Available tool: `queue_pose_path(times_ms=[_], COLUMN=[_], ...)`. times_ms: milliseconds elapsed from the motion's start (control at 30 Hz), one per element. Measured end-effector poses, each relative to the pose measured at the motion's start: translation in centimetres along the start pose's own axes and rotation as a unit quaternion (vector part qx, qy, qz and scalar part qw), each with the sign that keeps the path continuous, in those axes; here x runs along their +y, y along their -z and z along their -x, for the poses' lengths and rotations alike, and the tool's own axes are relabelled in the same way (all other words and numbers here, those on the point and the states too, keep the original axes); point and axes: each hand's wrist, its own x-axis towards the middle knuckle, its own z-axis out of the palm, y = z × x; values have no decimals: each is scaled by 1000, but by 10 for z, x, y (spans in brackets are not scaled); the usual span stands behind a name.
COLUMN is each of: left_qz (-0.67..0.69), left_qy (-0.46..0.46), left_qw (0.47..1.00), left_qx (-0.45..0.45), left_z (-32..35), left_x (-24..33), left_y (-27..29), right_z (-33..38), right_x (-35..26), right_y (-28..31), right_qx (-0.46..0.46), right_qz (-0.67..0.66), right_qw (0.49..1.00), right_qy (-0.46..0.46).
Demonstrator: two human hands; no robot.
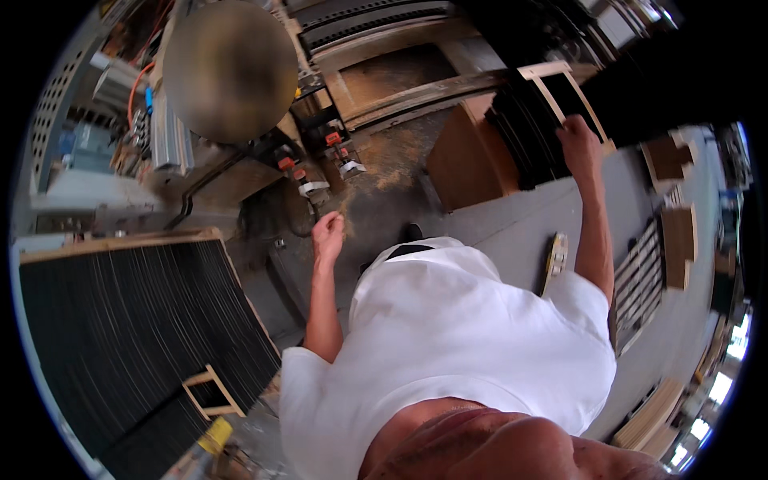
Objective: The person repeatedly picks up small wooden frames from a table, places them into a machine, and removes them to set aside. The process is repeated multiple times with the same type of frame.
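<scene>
My right hand (580,146) is closed on the side of a light wooden frame (546,88) at the upper right. Black shows inside the frame. Beside it a row of dark panels (516,136) stands on edge, next to a brown board (470,160). My left hand (328,234) hangs in front of my body with its fingers curled in, and nothing shows in it. Nearest to it are clamps with orange parts (293,170) on the edge of a workbench.
A large stack of black panels (128,320) fills the left, with a small wooden frame (213,394) on it. Sawdust covers the floor (400,160) by the machine. A slatted pallet (640,280) and brown boards (678,248) lie to the right. A round blurred patch hides the upper left.
</scene>
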Motion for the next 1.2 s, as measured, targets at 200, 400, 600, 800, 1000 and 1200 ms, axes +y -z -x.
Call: queue_pose_path(times_ms=[200,400,600,800,1000,1200], left_qz=[-11,153,213,387,462,553], left_qy=[-47,-84,-43,-22,53,27], left_qw=[999,982,973,921,881,830], left_qx=[15,69,74,38,85,62], left_z=[-36,-108,-244,-412,-511,-495], left_x=[37,128,208,266,296,274], left_y=[-24,6,57,77,85,94], right_z=[-3,-23,-35,-59,-96,-148], right_x=[-20,-75,-140,-213,-283,-355], right_y=[19,36,26,-10,-68,-136], right_qx=[15,23,6,-34,-79,-101], right_qz=[-87,-147,-242,-213,-180,-193], right_qw=[996,985,953,951,945,901], right_qy=[18,81,182,222,261,376])
